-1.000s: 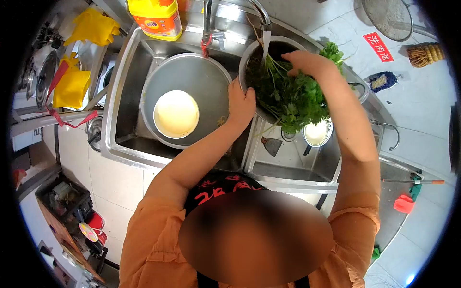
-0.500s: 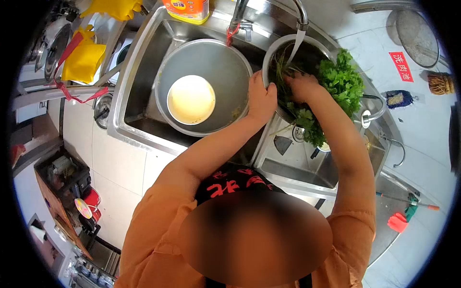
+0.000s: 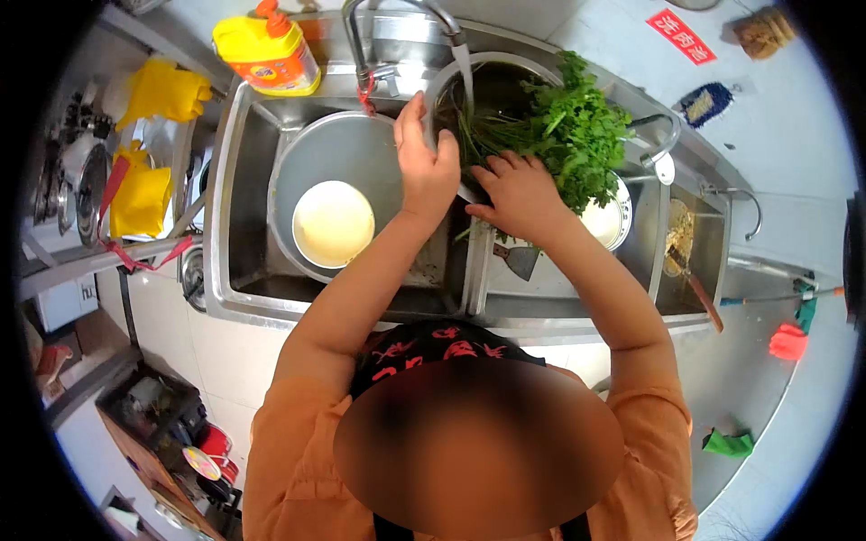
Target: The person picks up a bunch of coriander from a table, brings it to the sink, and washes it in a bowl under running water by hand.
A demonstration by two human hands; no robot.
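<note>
Leafy green herbs (image 3: pixel 586 131), looking like cilantro, hang over the right side of a round metal pot (image 3: pixel 494 58), their stems inside it. A stream of water (image 3: pixel 466 79) runs from the faucet (image 3: pixel 449 29) into the pot. My right hand (image 3: pixel 521 194) lies with fingers spread at the pot's near side, fingertips against the lower stems and leaves. At the pot's left rim, my left hand (image 3: pixel 428 167) is open, thumb and fingers apart, with nothing in it. Below that hand, a large grey basin (image 3: pixel 287 171) sits in the left sink, holding a cream-coloured bowl (image 3: pixel 334 225).
An orange-and-yellow detergent bottle (image 3: pixel 271 59) stands behind the left sink. A scraper (image 3: pixel 519 261) and a white round container (image 3: pixel 612 221) lie in the right sink. Yellow gloves (image 3: pixel 144 194) hang at the left. A wooden-handled tool (image 3: pixel 704 302) rests over the small far-right sink.
My left hand has let go of the pot's rim and opened. My right hand has come out of the pot to its near side. The herbs sit higher over the rim; the view has shifted.
</note>
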